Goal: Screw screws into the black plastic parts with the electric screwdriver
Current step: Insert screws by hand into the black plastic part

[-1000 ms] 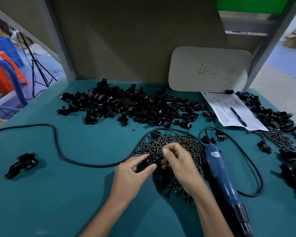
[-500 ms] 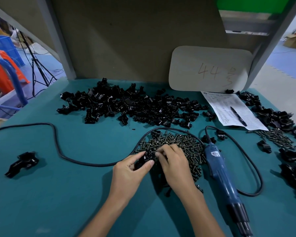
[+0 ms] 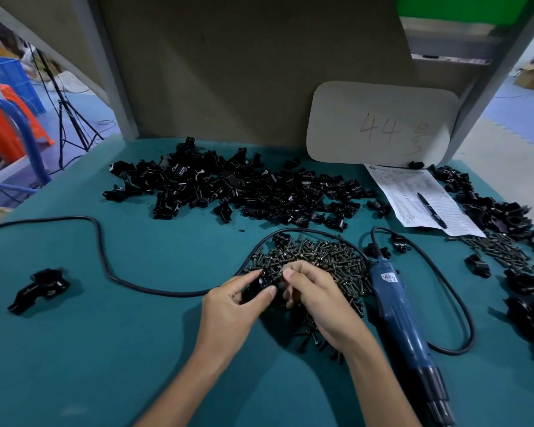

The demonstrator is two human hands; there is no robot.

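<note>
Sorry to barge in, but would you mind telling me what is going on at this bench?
A person is working bare-handed at a teal table. The left hand grips a black plastic part over the pile of screws, and the right hand has its fingers curled against that part, seemingly fitting a screw, though none can be made out. The blue electric screwdriver lies unheld on the table to the right. A heap of black parts sits further back.

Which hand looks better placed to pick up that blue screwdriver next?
Probably right. The electric screwdriver lies just beside the right hand, while the left hand grips the black plastic part.
</note>
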